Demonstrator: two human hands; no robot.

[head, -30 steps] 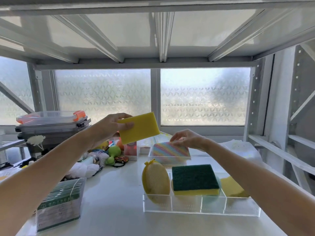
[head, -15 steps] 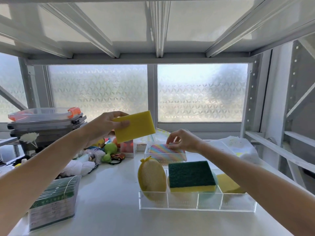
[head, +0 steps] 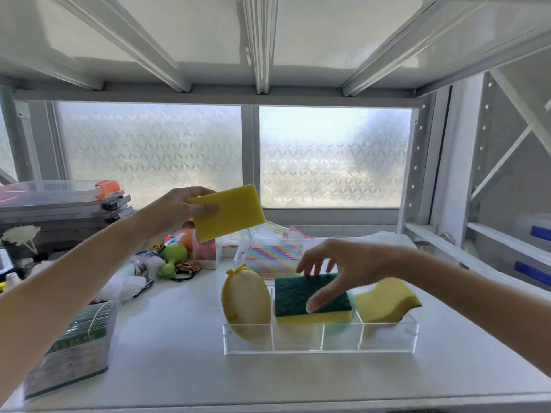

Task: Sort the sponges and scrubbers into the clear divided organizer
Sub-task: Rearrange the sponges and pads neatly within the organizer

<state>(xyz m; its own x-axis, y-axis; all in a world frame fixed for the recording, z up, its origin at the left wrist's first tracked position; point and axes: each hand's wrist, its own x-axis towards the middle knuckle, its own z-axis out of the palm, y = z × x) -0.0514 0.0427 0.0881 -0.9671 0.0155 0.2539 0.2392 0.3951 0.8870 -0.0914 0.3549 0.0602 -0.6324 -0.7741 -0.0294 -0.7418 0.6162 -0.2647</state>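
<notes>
My left hand (head: pixel 170 213) holds a plain yellow sponge (head: pixel 228 213) up in the air, above and left of the clear divided organizer (head: pixel 320 338). In the organizer stand a yellow oval mesh scrubber (head: pixel 246 299) at the left, a green-topped yellow sponge (head: pixel 295 296) in the middle and a wavy yellow sponge (head: pixel 386 299) at the right. My right hand (head: pixel 343 266) hovers over the green-topped sponge with fingers spread, fingertips at its far edge and thumb over its top. A rainbow-striped sponge (head: pixel 272 257) lies in the organizer's back section.
A wrapped green pack (head: pixel 74 350) lies at the front left of the white shelf. Toys, string and a small box (head: pixel 205 251) crowd the back left, beside stacked lidded containers (head: pixel 59 207). Shelf uprights (head: pixel 447 162) stand at the right, with a shelf underside low overhead.
My right hand left the rainbow-striped sponge in the back section and drew back over the green-topped sponge, fingers now spread. My left hand still holds the yellow sponge up.
</notes>
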